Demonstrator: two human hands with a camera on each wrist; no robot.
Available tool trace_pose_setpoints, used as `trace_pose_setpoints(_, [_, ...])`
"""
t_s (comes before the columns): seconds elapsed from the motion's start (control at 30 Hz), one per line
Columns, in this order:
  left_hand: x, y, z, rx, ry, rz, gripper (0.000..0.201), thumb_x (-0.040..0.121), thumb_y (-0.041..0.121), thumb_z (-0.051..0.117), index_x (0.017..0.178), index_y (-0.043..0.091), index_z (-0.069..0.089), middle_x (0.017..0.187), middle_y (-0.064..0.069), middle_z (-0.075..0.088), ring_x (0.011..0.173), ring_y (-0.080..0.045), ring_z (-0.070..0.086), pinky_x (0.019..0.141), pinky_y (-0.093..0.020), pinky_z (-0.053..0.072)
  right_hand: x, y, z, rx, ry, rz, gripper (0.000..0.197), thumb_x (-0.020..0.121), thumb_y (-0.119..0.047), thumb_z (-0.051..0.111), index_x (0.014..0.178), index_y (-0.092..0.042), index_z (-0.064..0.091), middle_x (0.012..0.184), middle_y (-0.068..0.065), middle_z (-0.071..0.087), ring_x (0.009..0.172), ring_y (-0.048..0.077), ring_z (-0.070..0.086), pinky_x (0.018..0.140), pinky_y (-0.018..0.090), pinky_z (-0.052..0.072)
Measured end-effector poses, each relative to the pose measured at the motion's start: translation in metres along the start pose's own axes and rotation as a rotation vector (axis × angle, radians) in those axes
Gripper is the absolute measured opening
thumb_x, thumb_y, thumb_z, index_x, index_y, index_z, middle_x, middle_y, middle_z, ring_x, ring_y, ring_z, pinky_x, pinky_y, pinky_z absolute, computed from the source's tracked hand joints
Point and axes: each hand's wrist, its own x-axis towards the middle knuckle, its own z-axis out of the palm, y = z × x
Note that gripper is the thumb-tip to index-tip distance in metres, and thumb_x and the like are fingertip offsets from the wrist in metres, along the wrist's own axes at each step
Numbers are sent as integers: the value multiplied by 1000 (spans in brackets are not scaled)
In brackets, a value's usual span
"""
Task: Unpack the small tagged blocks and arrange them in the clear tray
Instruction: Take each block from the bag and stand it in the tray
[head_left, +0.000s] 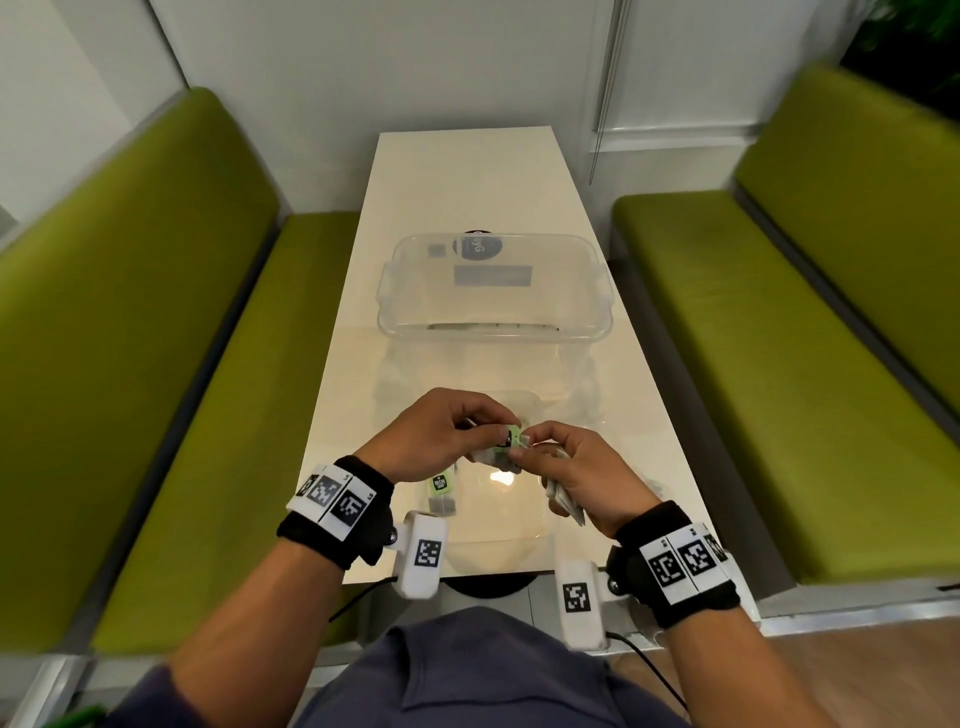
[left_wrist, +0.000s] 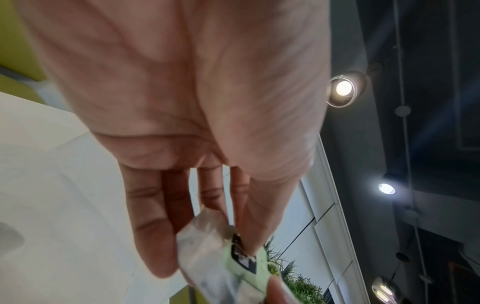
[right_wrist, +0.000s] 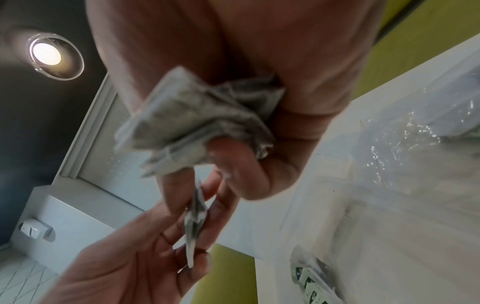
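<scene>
Glossy cream table between two green benches

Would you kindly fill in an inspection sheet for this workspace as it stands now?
Surface: pale table between two green benches.
Job's things: clear tray at the near edge, one green-tagged packet in its left end; another tagged packet pinched between both hands.
Clutter: clear lidded bin mid-table; crinkled plastic wrap before it.
Hands: left hand pinches the packet; right hand pinches it too, with crumpled wrappers in its palm.
Cables: black cable at the right wrist.
Surroundings: white walls, ceiling spotlights.
</scene>
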Motion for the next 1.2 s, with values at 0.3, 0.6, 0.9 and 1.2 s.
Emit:
trace_pose_setpoints(0.3, [3, 4, -1, 32, 183, -8, 9, 90, 22, 77, 94, 28, 81, 97, 3, 75, 92, -23, 66, 89, -46, 54, 0, 1, -1, -3, 53, 6, 28, 87, -9, 75, 109, 4, 64, 56, 13, 60, 44, 22, 35, 42, 23, 32])
trace_pose_setpoints(0.6, [0, 10, 3, -99, 199, -146, 6, 86, 7, 74, 90, 10, 71, 80, -8, 78, 66, -16, 65, 66, -36, 51, 3, -2, 5, 41, 115, -20, 17, 88, -3, 72, 100, 1, 61, 68, 11, 72, 38, 22, 41, 40, 19, 33])
trace_pose_setpoints(0.9, [0, 6, 13, -330, 263, -244, 12, 95, 9, 69, 97, -2, 73, 86, -18, 77, 68, -21, 67, 64, -30, 55, 5, 0, 6, 238, 152, 10, 28, 89, -9, 73, 113, 2, 61, 62, 6, 58, 44, 18, 36, 40, 22, 31])
trace_pose_setpoints(1.2, [0, 7, 12, -343, 285, -218, 10, 94, 12, 72, 97, 2, 74, 88, -14, 78, 71, -18, 70, 63, -25, 55, 2, -1, 5, 267, 30, -28, 36, 92, -7, 70, 127, -12, 63, 94, 12, 65, 52, 11, 42, 44, 24, 39])
